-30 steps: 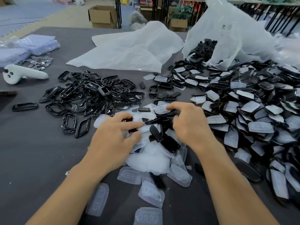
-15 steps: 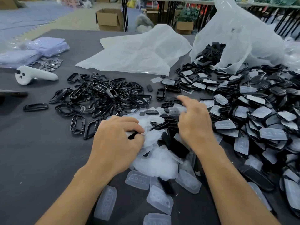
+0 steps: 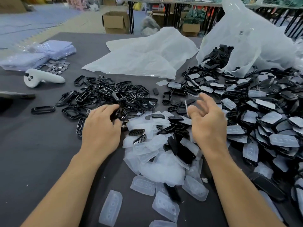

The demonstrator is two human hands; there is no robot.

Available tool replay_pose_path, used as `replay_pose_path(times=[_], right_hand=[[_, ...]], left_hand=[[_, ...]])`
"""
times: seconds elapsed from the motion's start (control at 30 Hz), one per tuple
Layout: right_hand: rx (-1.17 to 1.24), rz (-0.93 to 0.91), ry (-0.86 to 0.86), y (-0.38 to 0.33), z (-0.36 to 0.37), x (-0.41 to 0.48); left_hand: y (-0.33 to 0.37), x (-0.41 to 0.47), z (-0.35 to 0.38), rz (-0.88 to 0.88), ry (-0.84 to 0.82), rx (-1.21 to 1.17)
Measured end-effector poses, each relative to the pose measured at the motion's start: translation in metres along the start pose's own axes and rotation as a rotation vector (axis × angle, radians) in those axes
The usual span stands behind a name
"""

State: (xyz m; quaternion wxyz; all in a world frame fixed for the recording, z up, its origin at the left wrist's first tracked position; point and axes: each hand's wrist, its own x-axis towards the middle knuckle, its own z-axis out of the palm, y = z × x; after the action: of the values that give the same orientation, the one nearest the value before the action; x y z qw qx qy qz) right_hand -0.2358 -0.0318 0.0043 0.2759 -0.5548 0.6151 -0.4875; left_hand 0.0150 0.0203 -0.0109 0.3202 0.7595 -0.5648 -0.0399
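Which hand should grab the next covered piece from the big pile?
Right, I think. The right hand is open and raised just beside the big pile, while the left hand curls round a black frame over at the other heap.

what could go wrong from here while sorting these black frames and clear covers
1. The left hand grips a black frame beside the tangled frame pile; lifting it might drag neighbours along.
2. The thin clear cover by the open right hand looks loose and may drop into the mixed heap.
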Motion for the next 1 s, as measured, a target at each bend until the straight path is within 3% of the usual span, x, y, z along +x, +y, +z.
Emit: replay_pose_path(times=[0.1,0.3,0.47,0.6,0.87,1.0], right_hand=[[-0.23,-0.119,-0.099,-0.001,0.001,-0.003],[-0.587,-0.238,-0.391,-0.001,0.019,-0.01],[-0.426,-0.222,-0.251,-0.001,0.014,-0.009],[-0.165,-0.203,-0.216,-0.012,0.009,-0.014],[-0.105,-0.168,-0.463,-0.018,0.004,-0.027],[0.01,-0.128,-0.352,-0.022,0.007,-0.028]], left_hand=[[-0.008,0.004,0.002,-0.039,-0.043,0.011],[-0.005,0.005,0.002,-0.109,0.104,-0.114],[0.009,-0.004,-0.01,-0.215,0.231,-0.356],[0.026,-0.019,-0.014,-0.183,0.255,-0.466],[0.036,-0.031,-0.008,-0.23,0.026,-0.779],[0.039,-0.03,-0.009,-0.338,-0.029,-0.891]])
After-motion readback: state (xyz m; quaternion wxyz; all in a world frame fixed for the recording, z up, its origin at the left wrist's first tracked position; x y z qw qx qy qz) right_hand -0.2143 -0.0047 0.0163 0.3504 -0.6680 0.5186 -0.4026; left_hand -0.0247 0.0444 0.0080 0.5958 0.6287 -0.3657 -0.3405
